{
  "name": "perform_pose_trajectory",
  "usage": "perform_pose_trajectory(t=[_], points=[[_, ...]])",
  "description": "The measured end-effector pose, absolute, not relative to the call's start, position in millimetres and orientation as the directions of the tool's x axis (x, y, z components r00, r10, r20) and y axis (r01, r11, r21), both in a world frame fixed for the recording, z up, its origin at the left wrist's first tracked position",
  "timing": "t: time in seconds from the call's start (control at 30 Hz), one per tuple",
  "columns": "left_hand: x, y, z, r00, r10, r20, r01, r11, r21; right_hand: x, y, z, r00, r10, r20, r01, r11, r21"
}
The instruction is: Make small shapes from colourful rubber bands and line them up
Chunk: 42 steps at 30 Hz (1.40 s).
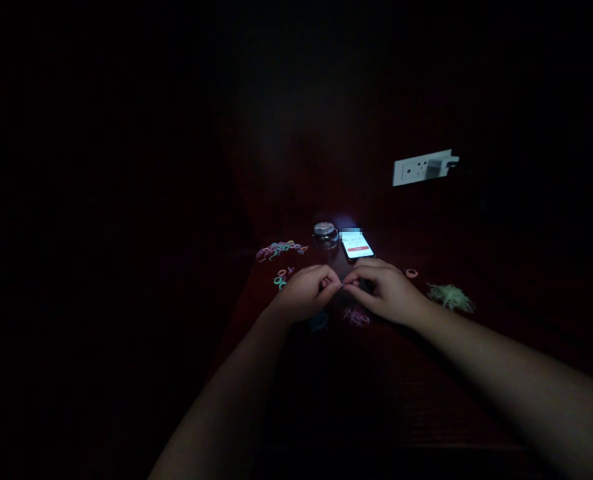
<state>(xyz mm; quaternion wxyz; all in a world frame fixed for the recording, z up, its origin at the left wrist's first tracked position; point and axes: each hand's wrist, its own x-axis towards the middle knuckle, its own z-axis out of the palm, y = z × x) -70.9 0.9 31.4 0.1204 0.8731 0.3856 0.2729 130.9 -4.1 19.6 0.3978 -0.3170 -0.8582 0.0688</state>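
The scene is very dark. My left hand [309, 290] and my right hand [383, 288] meet fingertip to fingertip above a dark red table [426, 373]. Both are closed in a pinch on something tiny between them, too small and dim to name. Under my hands lies a small pink heap of bands [356, 315]. A pile of small coloured rubber bands [279, 251] lies to the far left, with a few loose teal and pink ones [281, 279] near my left hand.
A lit phone [357, 245] lies beyond my hands, beside a small round glass jar [325, 235]. A pale green tuft of bands [450, 297] and a single orange ring [411, 273] lie to the right. A white wall socket with a plug [423, 167] is on the wall.
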Motion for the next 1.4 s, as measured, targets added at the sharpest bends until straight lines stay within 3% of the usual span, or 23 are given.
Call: perform_pose_trajectory(t=[0.33,0.53,0.6,0.7,0.8,0.87,1.1,1.4], points=[[-73,-1,32,0.558,0.72,0.413,0.57,-0.694,0.44,133,-1,19,-0.47,0.644,0.604,0.469,0.762,-0.447],[-83,8,31,0.47,0.76,0.449,0.678,-0.637,0.367,137,0,22,-0.51,0.646,0.568,0.478,0.762,-0.438],[-95,16,30,0.342,0.825,0.45,0.786,-0.514,0.345,140,1,25,-0.56,0.636,0.532,0.477,0.772,-0.421],[-122,29,25,0.039,0.922,0.386,0.939,-0.166,0.301,144,3,27,-0.638,0.631,0.44,0.496,0.775,-0.392],[-148,40,17,-0.181,0.94,0.289,0.956,0.099,0.276,147,5,26,-0.688,0.637,0.348,0.519,0.767,-0.378],[-160,45,10,-0.231,0.952,0.202,0.947,0.172,0.272,148,5,25,-0.703,0.642,0.306,0.531,0.76,-0.375],[-175,58,-4,-0.25,0.964,0.086,0.928,0.213,0.305,153,8,29,-0.69,0.645,0.329,0.532,0.76,-0.374],[-165,50,-1,-0.167,0.976,0.142,0.93,0.108,0.352,149,7,25,-0.625,0.663,0.411,0.549,0.748,-0.373]])
